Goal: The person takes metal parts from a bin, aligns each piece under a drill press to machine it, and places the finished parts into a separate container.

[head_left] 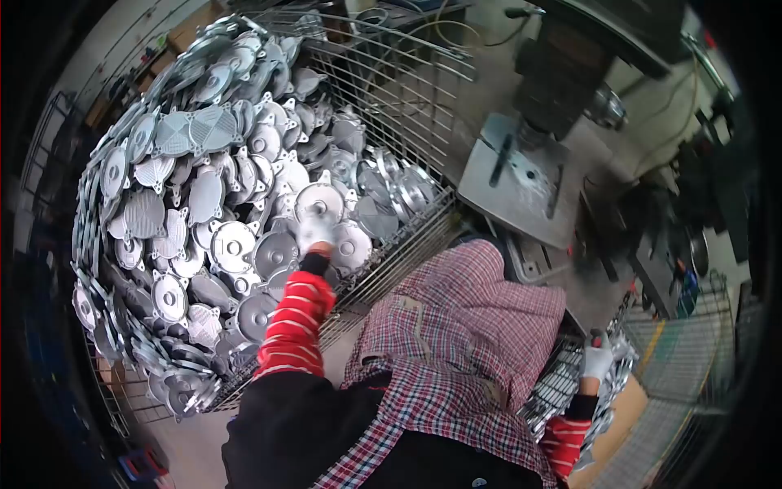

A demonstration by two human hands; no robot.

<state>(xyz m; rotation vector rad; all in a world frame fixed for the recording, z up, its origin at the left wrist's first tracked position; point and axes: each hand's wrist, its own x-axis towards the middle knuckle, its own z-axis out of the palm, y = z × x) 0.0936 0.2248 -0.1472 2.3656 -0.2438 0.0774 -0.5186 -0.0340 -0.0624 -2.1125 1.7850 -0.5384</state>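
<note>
My left hand, in a white glove, reaches into a heap of round grey metal covers with small lugs. It is at a cover near the heap's right side. Motion blur hides its fingers, so I cannot tell whether it grips that cover. My right hand, also white-gloved, is low on the right, closed around a short dark handle; what the handle belongs to is not clear. Below and beside this hand lie more metal parts in a second pile.
A wire mesh cage encloses the big heap. Ahead to the right stands a drill press with a slotted metal table. A checked apron covers my lap. Another wire basket and brown cardboard are at the right.
</note>
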